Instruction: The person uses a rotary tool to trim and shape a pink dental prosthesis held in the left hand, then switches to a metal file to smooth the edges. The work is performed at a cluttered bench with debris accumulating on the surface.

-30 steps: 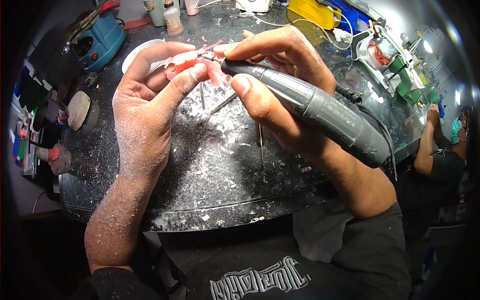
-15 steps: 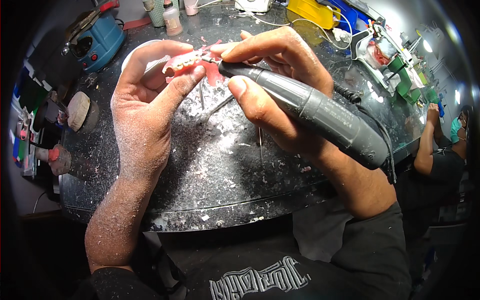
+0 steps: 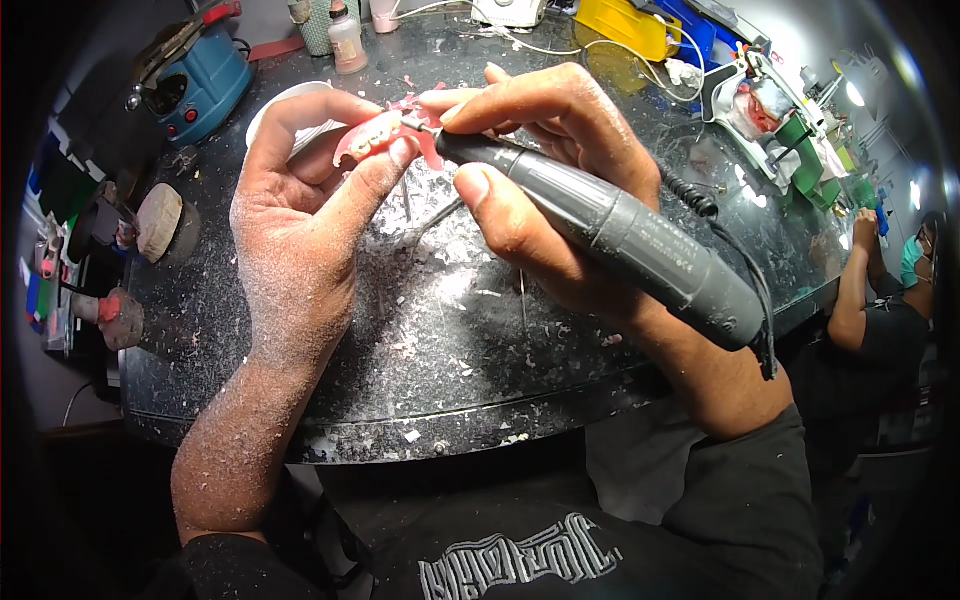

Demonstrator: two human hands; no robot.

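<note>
Between thumb and fingers, my left hand (image 3: pixel 300 190) holds a pink denture (image 3: pixel 360 140) with a row of pale teeth. White dust coats that hand and forearm. My right hand (image 3: pixel 560 170) is wrapped round a black dental handpiece (image 3: pixel 620 225), its cord trailing from the rear end. The handpiece's thin metal bit (image 3: pixel 418 125) meets the denture near the end of the tooth row; whether it touches the teeth or the pink base I cannot tell. Part of the denture is hidden behind my left fingers and thumb.
A black worktop (image 3: pixel 420 330) is strewn with pale shavings, and thin metal tools lie under my hands. A blue machine (image 3: pixel 205 90) stands at the far left, a dropper bottle (image 3: pixel 347 45) at the back, and a yellow bin (image 3: pixel 630 25) back right. Another person (image 3: pixel 880 300) sits at the right.
The denture has tilted slightly in my left hand, and that hand has shifted a little to the right. The handpiece's rear end has dipped slightly down and left.
</note>
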